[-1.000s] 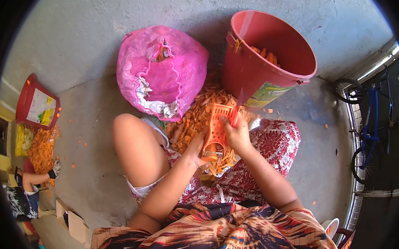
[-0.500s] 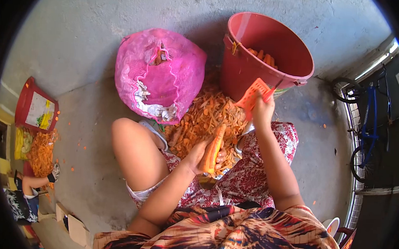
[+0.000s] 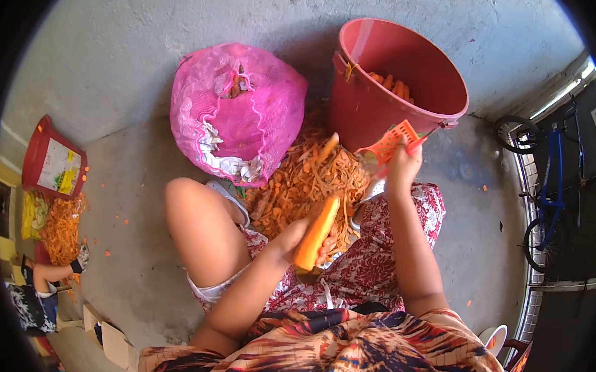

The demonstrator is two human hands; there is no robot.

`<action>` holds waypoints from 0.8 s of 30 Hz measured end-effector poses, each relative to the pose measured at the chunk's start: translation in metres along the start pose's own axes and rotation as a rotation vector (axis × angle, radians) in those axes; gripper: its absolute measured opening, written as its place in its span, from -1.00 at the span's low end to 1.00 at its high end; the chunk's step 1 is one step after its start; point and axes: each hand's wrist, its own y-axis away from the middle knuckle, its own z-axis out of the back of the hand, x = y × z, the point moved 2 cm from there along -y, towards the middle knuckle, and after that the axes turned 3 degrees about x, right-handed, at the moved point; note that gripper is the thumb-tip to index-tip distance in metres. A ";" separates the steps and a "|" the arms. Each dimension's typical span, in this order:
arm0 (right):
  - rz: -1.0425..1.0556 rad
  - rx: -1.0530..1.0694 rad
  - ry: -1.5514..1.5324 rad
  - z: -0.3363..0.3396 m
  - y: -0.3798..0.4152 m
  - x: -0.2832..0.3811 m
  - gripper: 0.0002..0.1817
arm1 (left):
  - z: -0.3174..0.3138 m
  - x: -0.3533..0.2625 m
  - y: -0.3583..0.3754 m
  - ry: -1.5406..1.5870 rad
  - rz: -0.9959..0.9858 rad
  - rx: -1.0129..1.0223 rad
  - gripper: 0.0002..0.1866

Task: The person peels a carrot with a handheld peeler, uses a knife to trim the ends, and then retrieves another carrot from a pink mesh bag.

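My left hand (image 3: 294, 240) is wrapped round a thick orange carrot (image 3: 317, 233), its narrower end pointing up and away from me. In my right hand (image 3: 404, 169) is an orange plastic peeler (image 3: 392, 142) with a perforated face, raised near the big bucket and apart from the carrot. A blurred strip of peel (image 3: 327, 148) is in the air to the left of the peeler. Between my legs and feet lies a heap of carrot peelings (image 3: 298, 179), with round slices and strips mixed in.
A big red bucket (image 3: 355, 95) holding carrots (image 3: 394, 86) stands behind the heap. Left of it sits a pink mesh sack (image 3: 254, 127). Farther left are a smaller red bucket (image 3: 40, 155), more peelings (image 3: 63, 229) and another person's leg (image 3: 51, 275). A blue bicycle (image 3: 552, 177) stands right.
My right hand has moved slightly right and down with the peeler. The carrot now shows a smoother, evenly orange side where darker streaks showed before. A strip of peel has flown off.
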 end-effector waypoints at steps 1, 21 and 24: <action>0.071 0.012 -0.037 0.000 -0.004 0.003 -0.99 | 0.005 0.001 -0.004 0.038 -0.029 0.056 -0.64; 0.031 0.791 0.295 -0.020 0.113 0.009 -0.91 | 0.014 -0.010 -0.010 0.127 -0.353 -0.240 -0.64; 0.180 0.750 0.380 -0.018 0.112 0.006 -0.94 | 0.018 -0.009 -0.008 0.036 -0.271 -0.227 -0.62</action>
